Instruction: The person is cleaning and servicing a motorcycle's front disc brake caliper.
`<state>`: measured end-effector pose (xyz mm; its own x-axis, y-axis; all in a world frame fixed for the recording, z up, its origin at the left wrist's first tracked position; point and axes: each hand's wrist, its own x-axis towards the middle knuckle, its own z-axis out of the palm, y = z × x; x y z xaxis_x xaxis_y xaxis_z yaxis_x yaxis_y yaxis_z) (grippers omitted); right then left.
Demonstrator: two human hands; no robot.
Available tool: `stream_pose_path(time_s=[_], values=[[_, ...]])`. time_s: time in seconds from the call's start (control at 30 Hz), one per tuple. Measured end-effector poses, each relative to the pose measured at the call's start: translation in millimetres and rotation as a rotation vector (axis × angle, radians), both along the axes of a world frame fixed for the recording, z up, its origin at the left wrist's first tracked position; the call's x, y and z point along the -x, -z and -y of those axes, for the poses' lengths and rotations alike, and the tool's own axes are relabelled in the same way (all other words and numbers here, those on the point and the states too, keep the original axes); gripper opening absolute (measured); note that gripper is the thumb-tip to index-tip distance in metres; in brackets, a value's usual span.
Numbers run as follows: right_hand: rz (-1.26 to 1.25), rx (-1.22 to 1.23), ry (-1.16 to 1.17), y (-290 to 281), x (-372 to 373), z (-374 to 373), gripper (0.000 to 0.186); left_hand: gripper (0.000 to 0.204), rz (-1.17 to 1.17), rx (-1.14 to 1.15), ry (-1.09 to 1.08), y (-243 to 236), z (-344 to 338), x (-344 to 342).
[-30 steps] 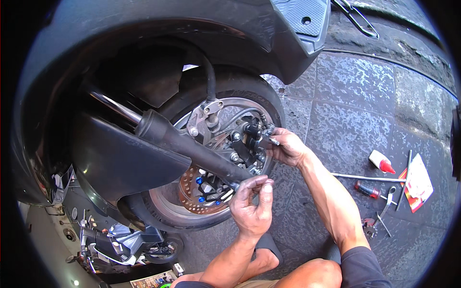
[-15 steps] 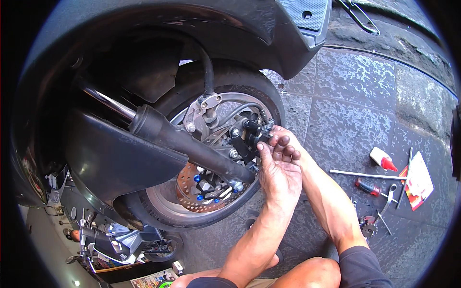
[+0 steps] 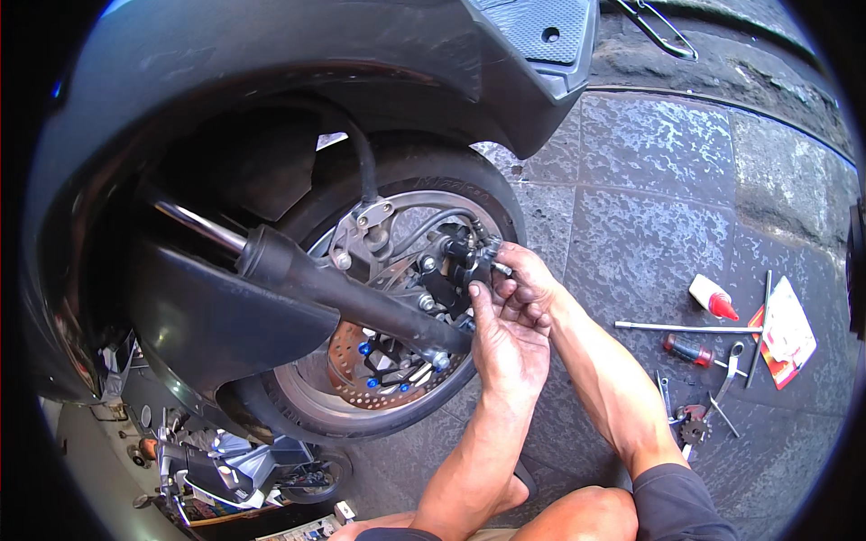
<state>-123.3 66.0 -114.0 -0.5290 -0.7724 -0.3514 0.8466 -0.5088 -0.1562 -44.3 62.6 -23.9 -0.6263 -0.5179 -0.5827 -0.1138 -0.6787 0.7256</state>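
Note:
A black brake caliper (image 3: 461, 257) is in front of the spokes of a scooter's front wheel, close to the lower end of a black fork leg (image 3: 311, 281). My left hand (image 3: 511, 347), palm up with fingers curled, grips the caliper's near edge, its thumb pressed on the black body. Just beyond it, my right hand (image 3: 528, 278) pinches a small silvery metal pin (image 3: 502, 268) at the caliper's outer side. A hose (image 3: 442, 215) curves into the caliper from above. Below the fork is a rusty drilled brake disc (image 3: 346, 368) with blue bolts.
On the dark tiled floor at right lie a white bottle with a red cap (image 3: 713, 298), a long metal rod (image 3: 690, 327), a screwdriver (image 3: 687, 350), a spanner (image 3: 729, 370) and a red-and-white packet (image 3: 787, 334). Black bodywork (image 3: 361, 45) overhangs the wheel. Another motorbike (image 3: 244, 469) stands lower left.
The view has shifted slightly, so the scooter and floor things sit a little further left. My right fingers have curled in, and a small silvery pin now shows between them.

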Motion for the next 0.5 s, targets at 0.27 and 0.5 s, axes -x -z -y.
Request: stream_pose_path(time_s=[0.27,0.5], values=[[0.250,0.299,-0.105,-11.5,-0.5,-14.5,0.024,0.043,0.023,0.035,-0.005,0.1,-0.3,1.5],[0.101,0.347,-0.027,10.1,-0.7,-9.8,0.018,0.044,0.020,0.061,0.016,3.4,1.1,0.3]])
